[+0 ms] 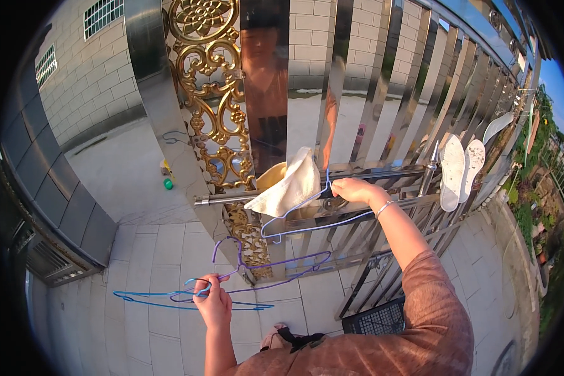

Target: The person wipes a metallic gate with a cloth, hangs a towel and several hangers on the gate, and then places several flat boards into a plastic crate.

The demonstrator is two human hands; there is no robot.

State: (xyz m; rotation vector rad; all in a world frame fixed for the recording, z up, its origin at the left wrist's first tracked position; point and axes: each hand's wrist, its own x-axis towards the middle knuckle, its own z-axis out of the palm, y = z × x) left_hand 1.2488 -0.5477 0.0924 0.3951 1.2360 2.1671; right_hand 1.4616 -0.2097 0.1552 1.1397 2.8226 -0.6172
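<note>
My left hand [214, 307] is closed around several clothes hangers: a purple hanger [282, 262] and blue hangers [150, 294], which spread out level in front of my body. Reaching up to the metal gate, my right hand [355, 190] grips a light blue hanger [304, 229] near its neck. That hanger's hook points upward in front of a polished bar. Just left of my right hand, a white cloth [291, 187] is draped over the horizontal rail [225, 198], and a tan piece [271, 176] shows behind it.
Two white insoles [454, 170] lean on the bars at right. Gold scrollwork [210, 94] decorates the shiny gate. A dark crate [376, 318] sits on the paved floor near my right side. Beyond the gate lies a small green object [168, 183]. Plants grow at far right.
</note>
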